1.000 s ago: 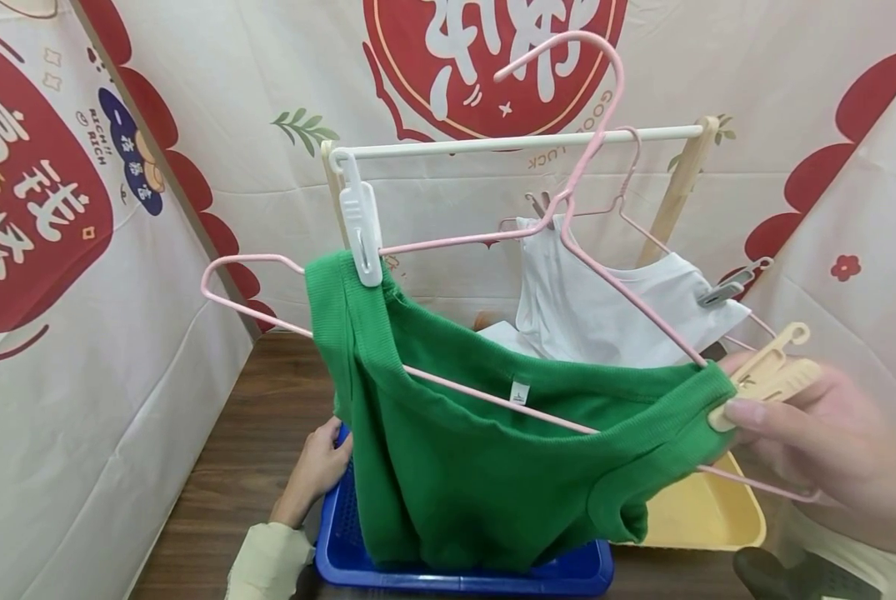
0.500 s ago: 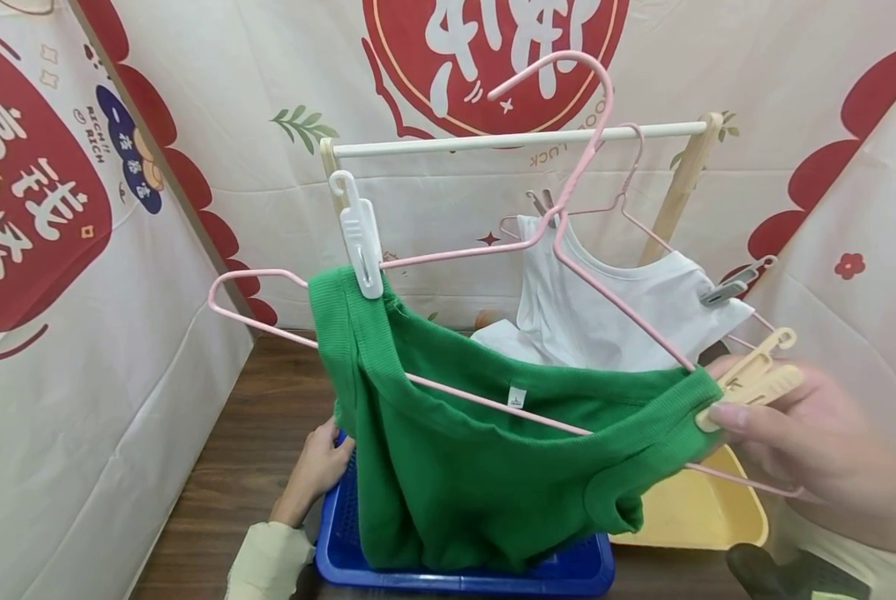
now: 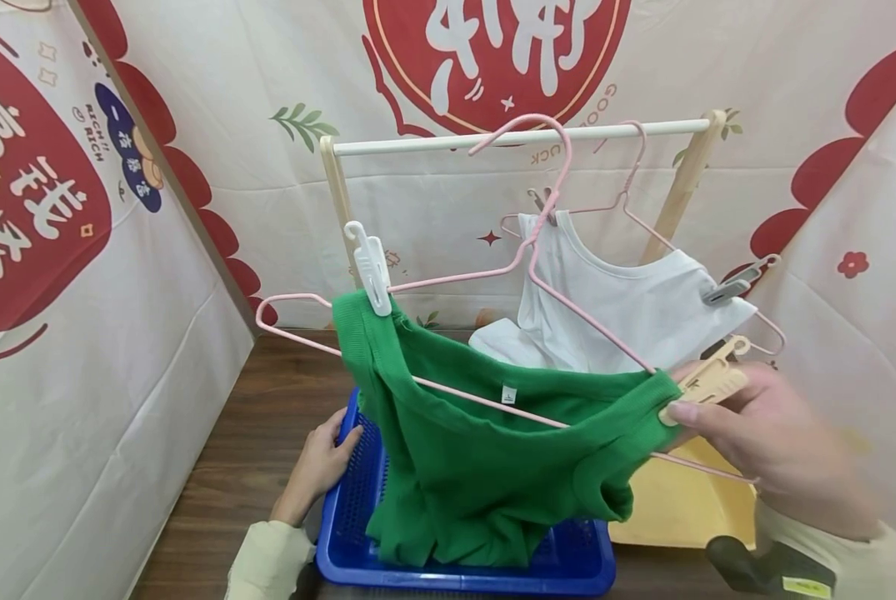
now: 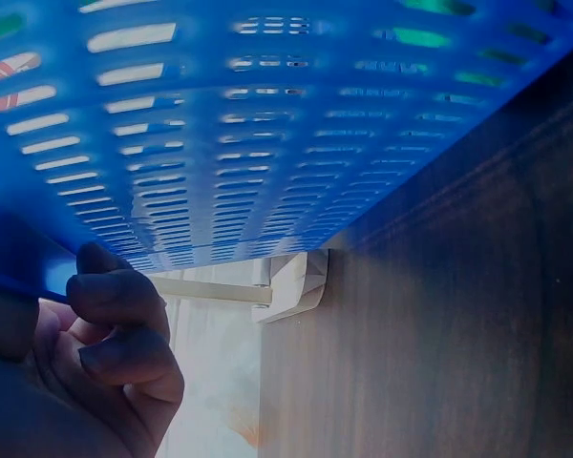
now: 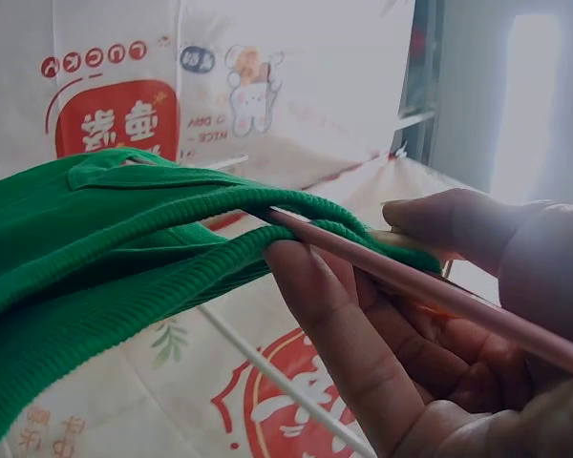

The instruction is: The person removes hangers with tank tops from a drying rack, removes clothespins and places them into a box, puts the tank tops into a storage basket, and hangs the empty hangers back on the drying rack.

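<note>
A green tank top (image 3: 485,467) hangs on a pink clothes hanger (image 3: 485,271), its lower part down in the blue basket (image 3: 463,579). My right hand (image 3: 778,442) pinches its right shoulder, thumb on the cream clothespin (image 3: 706,387) clipped there. In the right wrist view, the hanger's pink wire (image 5: 439,296) runs through the armhole between thumb and index finger. A white clothespin (image 3: 372,271) clamps the other shoulder to the hanger. My left hand (image 3: 320,458) holds the basket's left rim; the left wrist view shows its curled fingers (image 4: 124,329) against the blue plastic.
Behind, a white rod (image 3: 448,143) on wooden posts (image 3: 676,196) bears a second pink hanger with a white tank top (image 3: 613,304), held by grey clothespins (image 3: 736,283). A yellow tray (image 3: 680,508) stands right of the basket. Printed cloth walls (image 3: 448,221) surround the wooden table (image 3: 267,408).
My right hand has moved left and down, bringing the hanger and green tank top lower, with more cloth bunched in the basket. The left hand stays on the rim.
</note>
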